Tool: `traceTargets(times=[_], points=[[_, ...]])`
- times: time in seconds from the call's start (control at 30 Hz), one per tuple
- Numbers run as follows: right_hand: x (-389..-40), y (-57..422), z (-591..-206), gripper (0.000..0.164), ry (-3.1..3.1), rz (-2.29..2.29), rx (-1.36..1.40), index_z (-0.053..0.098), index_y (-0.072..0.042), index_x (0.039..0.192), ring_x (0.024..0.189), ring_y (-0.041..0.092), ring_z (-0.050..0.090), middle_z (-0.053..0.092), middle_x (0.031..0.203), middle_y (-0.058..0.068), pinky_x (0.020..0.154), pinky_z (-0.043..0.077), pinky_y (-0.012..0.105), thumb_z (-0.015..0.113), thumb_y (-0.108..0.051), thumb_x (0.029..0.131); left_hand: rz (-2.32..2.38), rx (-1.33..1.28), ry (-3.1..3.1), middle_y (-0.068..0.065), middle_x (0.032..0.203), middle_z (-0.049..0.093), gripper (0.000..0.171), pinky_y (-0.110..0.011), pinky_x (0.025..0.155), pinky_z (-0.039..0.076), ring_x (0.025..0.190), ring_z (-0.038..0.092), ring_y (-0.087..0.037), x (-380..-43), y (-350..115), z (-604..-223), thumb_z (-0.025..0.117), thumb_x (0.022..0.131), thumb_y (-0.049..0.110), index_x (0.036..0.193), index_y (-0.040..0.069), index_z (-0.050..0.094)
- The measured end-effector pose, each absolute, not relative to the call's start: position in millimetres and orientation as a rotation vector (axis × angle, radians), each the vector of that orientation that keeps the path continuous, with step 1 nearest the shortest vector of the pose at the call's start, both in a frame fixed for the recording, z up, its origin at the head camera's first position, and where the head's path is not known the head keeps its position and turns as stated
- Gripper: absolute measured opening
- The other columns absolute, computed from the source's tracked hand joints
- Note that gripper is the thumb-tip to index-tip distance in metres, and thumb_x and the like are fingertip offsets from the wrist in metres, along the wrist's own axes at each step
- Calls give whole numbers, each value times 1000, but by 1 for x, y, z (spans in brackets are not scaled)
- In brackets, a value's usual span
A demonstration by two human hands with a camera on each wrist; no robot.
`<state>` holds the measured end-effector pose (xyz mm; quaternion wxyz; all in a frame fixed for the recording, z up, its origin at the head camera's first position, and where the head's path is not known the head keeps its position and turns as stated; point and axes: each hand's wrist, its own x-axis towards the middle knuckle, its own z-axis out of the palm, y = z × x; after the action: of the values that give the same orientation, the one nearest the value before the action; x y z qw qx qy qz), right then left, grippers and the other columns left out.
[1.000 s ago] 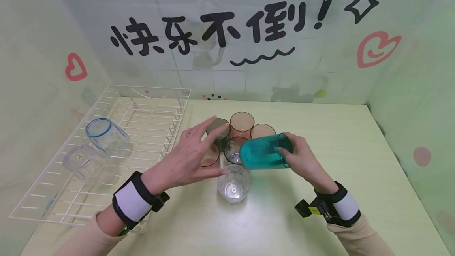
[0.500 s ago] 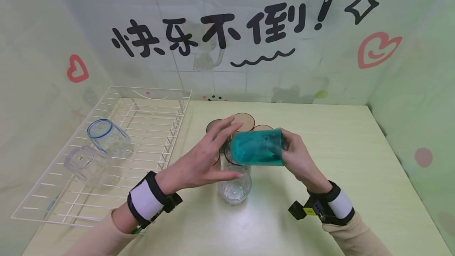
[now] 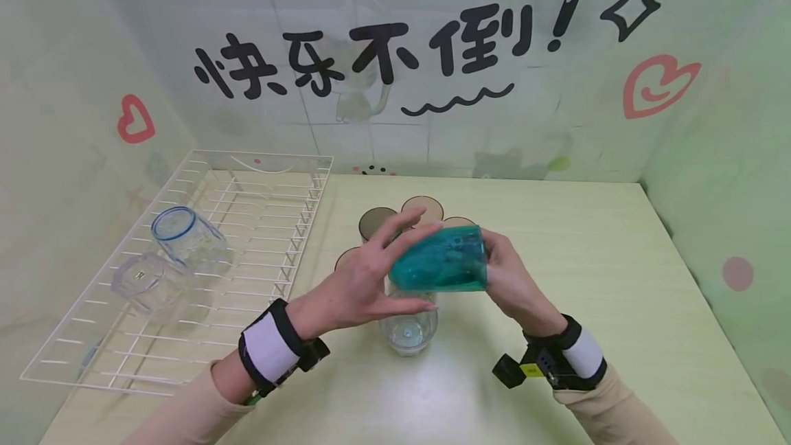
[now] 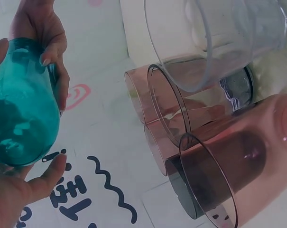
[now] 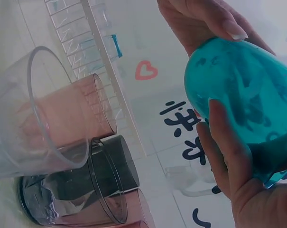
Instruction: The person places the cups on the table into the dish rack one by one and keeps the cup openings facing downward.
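A teal cup (image 3: 441,263) lies on its side in the air above a cluster of glasses, its base toward the left. My right hand (image 3: 516,283) grips it at the rim end. Around the base, my left hand (image 3: 361,287) is spread, with straight fingers along the far side and the thumb lower, toward me. In the right wrist view, the left thumb lies against or very near the teal cup (image 5: 243,90); firm contact cannot be made out. Below stands a clear glass (image 3: 408,334), partly covered by the left hand and the cup.
Behind the hands stand a grey glass (image 3: 375,222), an amber glass (image 3: 426,206) and other tinted glasses, partly hidden. At left is a white wire rack (image 3: 284,154) holding a blue-rimmed glass (image 3: 188,239) and a clear faceted glass (image 3: 148,285), both tipped over. A printed backdrop closes the rear.
The teal cup has moved left in my right hand. My left hand has come right, so the cup's base now sits between its fingers and thumb. The glasses have not moved.
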<state>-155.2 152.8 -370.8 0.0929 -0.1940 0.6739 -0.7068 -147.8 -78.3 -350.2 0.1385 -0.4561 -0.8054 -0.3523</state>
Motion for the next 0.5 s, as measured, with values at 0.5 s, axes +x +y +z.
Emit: traceTargets(times=[0.5], points=[[-156,151,-375,24,1867,-2140,-641,57,12,108,84,16,58,61,95,6,77,54,30,65,-6,95,-975,-1347,-2316,-16,151,32,83,-40,88,52,135,37,-29,-147,-74,-350,87,75,31,144,17,42]])
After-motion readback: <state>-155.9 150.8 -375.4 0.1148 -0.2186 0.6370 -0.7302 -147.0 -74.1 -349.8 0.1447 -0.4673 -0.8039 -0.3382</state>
